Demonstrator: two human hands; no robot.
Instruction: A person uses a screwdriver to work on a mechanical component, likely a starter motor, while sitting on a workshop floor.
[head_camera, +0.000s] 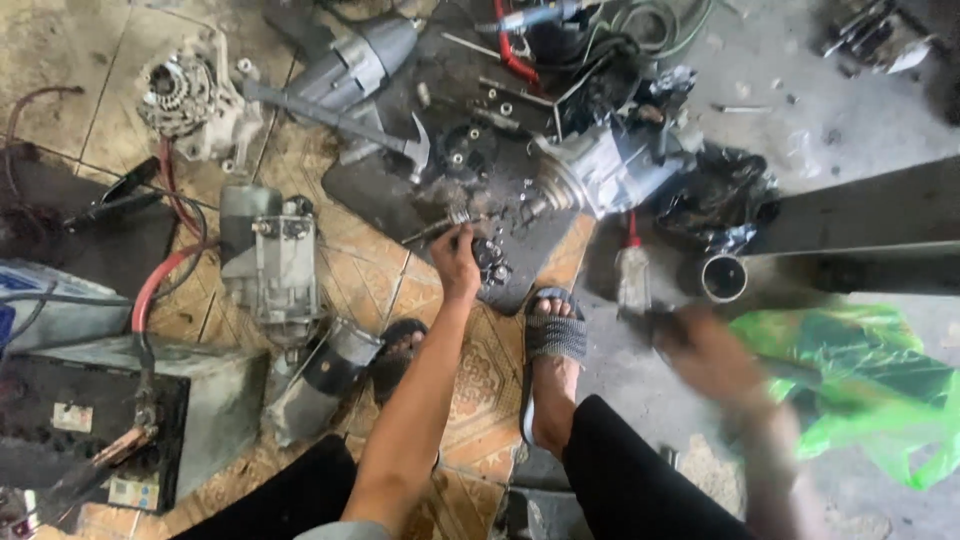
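**Greasy metal bits on a workshop floor**

Metal is everywhere here, dark and oily. The left hand (456, 262) reaches out to a small metal part (458, 214) on the black mat (370, 190). Its fingers are pinched almost shut around the little piece, which sits at the near edge of the mat, in the middle of the scene. The part looks small, hard and light. It is likely slippery with grease, so a tight pinch with the fingertips on its sides seems the best way to take it. It should not bend or break.

The right hand (705, 350) is on the right, low over the concrete. It is a blur, so I cannot tell if it is open or closed, or if it has hold of anything.

Just far and right of the small part lies a big silver starter motor (600, 175). It looks heavy and would need a whole hand. A hammer (340, 118) lies across the far left side of the mat. Another grey motor (275, 260) rests on the tiles to the left, near red cables (160, 280). A green plastic bag (850, 390) lies on the right, soft and thin. A steel pipe (724, 277) points at us beside it.

The floor is patterned tile on the left and bare grey concrete on the right. It is dirty and crowded. A sandalled foot (553, 350) rests between the two arms.
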